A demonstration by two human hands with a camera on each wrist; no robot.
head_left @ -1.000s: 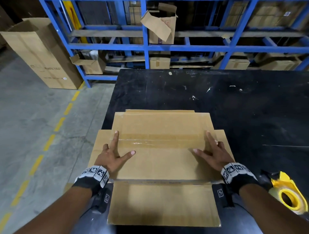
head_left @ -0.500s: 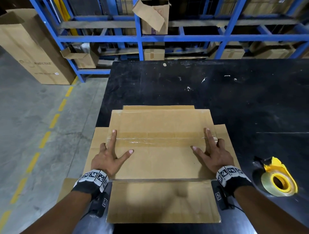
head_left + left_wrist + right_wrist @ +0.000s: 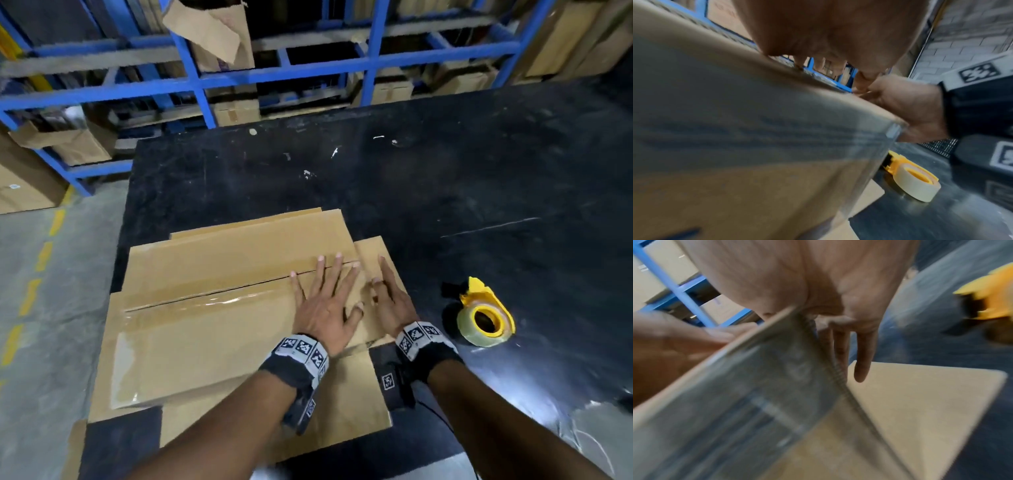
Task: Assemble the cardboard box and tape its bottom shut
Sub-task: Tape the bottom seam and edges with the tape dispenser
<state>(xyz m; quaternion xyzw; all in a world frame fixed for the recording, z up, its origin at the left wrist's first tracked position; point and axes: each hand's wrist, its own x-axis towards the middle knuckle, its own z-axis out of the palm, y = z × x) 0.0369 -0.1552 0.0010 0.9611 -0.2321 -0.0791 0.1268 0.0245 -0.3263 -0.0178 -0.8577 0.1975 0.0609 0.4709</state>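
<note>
Left hand [image 3: 322, 308] shifted rightward, beside right hand [image 3: 390, 301]

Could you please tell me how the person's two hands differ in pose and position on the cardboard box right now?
The left hand lies flat with fingers spread on the cardboard box top over the taped seam; the right hand sits at the box's right edge, fingers closer together, reaching over onto the side flap. Both are near the right end, beside the tape dispenser.
</note>
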